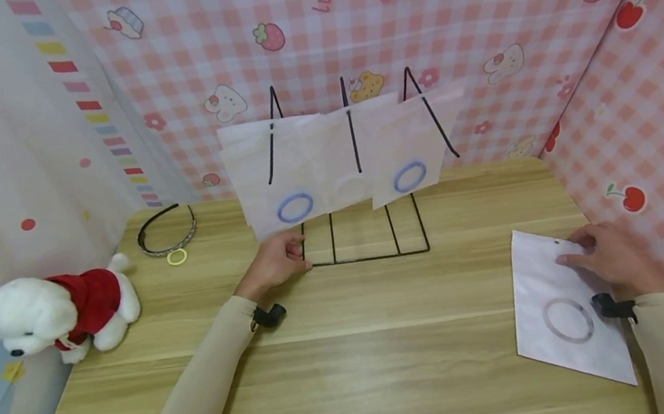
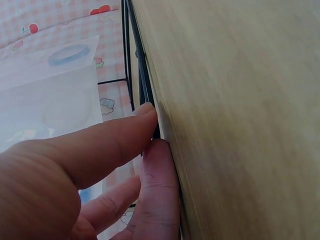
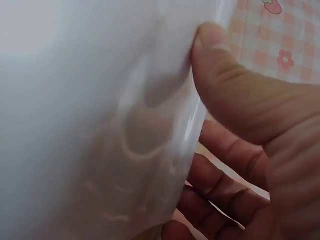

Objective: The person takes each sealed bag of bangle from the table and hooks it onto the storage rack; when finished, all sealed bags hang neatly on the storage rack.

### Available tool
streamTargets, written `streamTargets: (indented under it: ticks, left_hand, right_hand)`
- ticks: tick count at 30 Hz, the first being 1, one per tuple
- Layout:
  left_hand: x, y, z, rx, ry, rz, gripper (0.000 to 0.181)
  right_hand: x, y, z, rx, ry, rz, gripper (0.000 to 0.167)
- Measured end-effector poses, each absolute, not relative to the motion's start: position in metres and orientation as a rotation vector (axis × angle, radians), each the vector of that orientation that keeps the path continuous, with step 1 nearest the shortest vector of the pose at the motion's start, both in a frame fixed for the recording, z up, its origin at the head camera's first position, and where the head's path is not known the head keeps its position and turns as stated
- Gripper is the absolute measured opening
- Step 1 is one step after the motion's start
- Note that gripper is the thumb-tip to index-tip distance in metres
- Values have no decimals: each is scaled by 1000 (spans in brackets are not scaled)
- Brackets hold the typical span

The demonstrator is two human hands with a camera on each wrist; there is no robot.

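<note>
My left hand (image 1: 275, 260) pinches the front left corner of a black wire rack (image 1: 368, 258) between thumb and finger; the left wrist view shows the wire (image 2: 142, 70) between them. Several frosted plastic bags hang from the rack's arms. The left bag (image 1: 254, 168) and the right bag (image 1: 390, 149) each show a blue ring, and the middle bag (image 1: 341, 151) a pale one. Over at the right, my right hand (image 1: 614, 257) grips another frosted bag (image 1: 538, 286) by its edge, thumb on the near face. A brownish ring (image 1: 568, 321) shows through it.
A dark glittery headband (image 1: 168, 251) and a small yellow ring (image 1: 177, 257) lie at the table's back left. A white plush dog (image 1: 23, 307) in red sits at the left edge. Checked cloth (image 1: 315, 58) hangs behind the rack and along the right side.
</note>
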State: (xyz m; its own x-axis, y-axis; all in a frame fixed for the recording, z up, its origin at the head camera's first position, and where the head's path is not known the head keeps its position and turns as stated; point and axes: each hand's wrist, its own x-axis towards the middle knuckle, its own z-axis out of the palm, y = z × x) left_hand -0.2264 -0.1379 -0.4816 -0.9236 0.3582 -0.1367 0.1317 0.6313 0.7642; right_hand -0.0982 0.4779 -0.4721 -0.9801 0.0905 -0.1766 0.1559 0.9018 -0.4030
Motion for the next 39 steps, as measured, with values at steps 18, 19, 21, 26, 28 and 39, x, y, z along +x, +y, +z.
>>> streamTargets:
  ticks: [18,19,21,26,28,39]
  left_hand:
    - [-227,-138,-483,400,2573,1193,64]
    - [-227,-138,-483,400,2575,1193,64]
    - [-227,-138,-483,403,2577,1196,64]
    - [-226,-139,-483,395,2563,1207,65]
    - [-226,-138,-483,391,2563,1205,65]
    - [-229,-139,-484,387,2548,1208,65]
  right_hand:
    - [-105,464,-464,126,2792,-768,45]
    - [-104,462,-462,122,2798,-778,46]
    - [-103,460,-459,97,2833,-795,45]
    - [-99,451,-446,-4,2929,-857,34]
    - [-98,446,-440,-49,2975,-886,30]
    - [-100,406,-406,-282,3168,-1056,12]
